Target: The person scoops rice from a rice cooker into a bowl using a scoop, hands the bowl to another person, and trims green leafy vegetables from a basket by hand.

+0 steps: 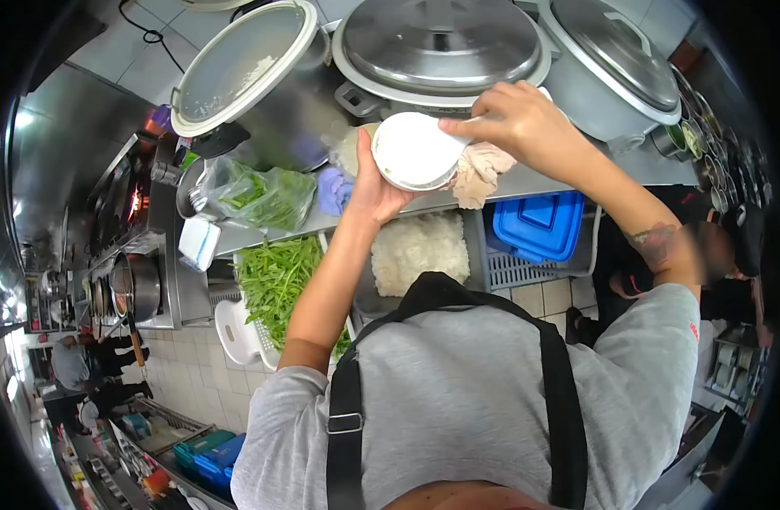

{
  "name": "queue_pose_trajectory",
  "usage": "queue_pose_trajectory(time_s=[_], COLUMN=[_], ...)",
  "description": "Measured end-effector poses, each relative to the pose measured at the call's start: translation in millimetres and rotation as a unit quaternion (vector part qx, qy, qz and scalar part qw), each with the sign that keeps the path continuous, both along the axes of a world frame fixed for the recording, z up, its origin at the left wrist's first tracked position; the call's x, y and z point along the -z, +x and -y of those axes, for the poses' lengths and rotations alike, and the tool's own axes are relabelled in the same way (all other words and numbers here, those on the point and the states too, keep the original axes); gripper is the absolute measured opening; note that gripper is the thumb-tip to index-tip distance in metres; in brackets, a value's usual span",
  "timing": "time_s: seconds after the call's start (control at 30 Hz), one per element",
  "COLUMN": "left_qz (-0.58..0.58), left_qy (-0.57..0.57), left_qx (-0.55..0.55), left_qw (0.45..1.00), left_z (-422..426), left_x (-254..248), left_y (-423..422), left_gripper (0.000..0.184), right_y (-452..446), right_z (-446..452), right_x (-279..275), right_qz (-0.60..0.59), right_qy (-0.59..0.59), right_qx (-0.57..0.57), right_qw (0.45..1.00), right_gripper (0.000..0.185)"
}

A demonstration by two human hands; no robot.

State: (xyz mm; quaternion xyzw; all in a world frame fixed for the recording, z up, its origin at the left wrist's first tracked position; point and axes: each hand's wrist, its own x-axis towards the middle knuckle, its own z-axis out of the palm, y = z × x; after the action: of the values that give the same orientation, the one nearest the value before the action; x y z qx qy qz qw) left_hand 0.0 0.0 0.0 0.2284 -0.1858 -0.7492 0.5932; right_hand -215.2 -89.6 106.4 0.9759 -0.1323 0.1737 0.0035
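Observation:
My left hand [375,191] cups a white bowl [390,174] from its left side and underneath, thumb along the rim. In my right hand [522,123], fingers closed, is a white rice paddle [445,146]. Its blade lies over the bowl's right side, and white on white makes its outline hard to tell. The bowl's contents are bright and cannot be made out clearly. Just right of the bowl a crumpled beige cloth [483,170] hangs over the counter edge. To its left are a purple cloth [333,190] and a plastic bag of greens [262,197].
Behind stand a lidded rice cooker [441,42], another lidded cooker [615,59] and a tilted pot with a rice-specked lid [241,68]. Below are a basket of leafy greens [279,289], a tub of white rice [420,253] and a blue-lidded box [539,225]. People [88,365] stand far left.

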Motion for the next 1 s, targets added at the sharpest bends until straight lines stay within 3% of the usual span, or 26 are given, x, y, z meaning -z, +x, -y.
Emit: queue_pose_trajectory(time_s=[0.07, 0.23, 0.3, 0.4, 0.5, 0.6, 0.7, 0.87, 1.0], left_qz=[0.014, -0.056, -0.078, -0.042, -0.083, -0.082, -0.046, 0.007, 0.062], left_qy=[-0.007, -0.046, -0.06, 0.006, 0.021, 0.069, 0.108, 0.144, 0.162], left_qx=[-0.009, 0.03, 0.067, 0.018, 0.042, 0.074, 0.084, 0.088, 0.061], left_qw=[1.0, 0.997, 0.993, 0.999, 0.995, 0.991, 0.99, 0.986, 0.983], left_z=[0, 10, 16, 18, 27, 43, 65, 105, 144], left_x=[9, 34, 45, 55, 76, 111, 142, 179, 198], left_y=[-2, -37, -47, -72, -98, -123, -149, -183, -204], left_gripper=[0.094, 0.089, 0.089, 0.087, 0.081, 0.069, 0.062, 0.053, 0.051], right_y=[-2, -37, -48, -74, -115, -143, -165, -156, -157], right_z=[1, -2, -9, -3, 25, 52, 93, 143, 162], right_x=[0, 23, 35, 46, 100, 150, 225, 268, 271], right_qz=[0.108, 0.008, 0.011, 0.045, 0.218, 0.293, 0.321, 0.242, 0.191], right_qy=[0.135, 0.17, 0.181, 0.23, 0.336, 0.331, 0.113, 0.121, 0.175], right_qx=[0.004, 0.09, 0.096, 0.138, 0.293, 0.492, 0.399, 0.33, 0.341], right_qw=[0.985, 0.981, 0.979, 0.962, 0.868, 0.75, 0.851, 0.904, 0.904], right_gripper=[0.046, 0.044, 0.043, 0.04, 0.033, 0.027, 0.025, 0.02, 0.018])
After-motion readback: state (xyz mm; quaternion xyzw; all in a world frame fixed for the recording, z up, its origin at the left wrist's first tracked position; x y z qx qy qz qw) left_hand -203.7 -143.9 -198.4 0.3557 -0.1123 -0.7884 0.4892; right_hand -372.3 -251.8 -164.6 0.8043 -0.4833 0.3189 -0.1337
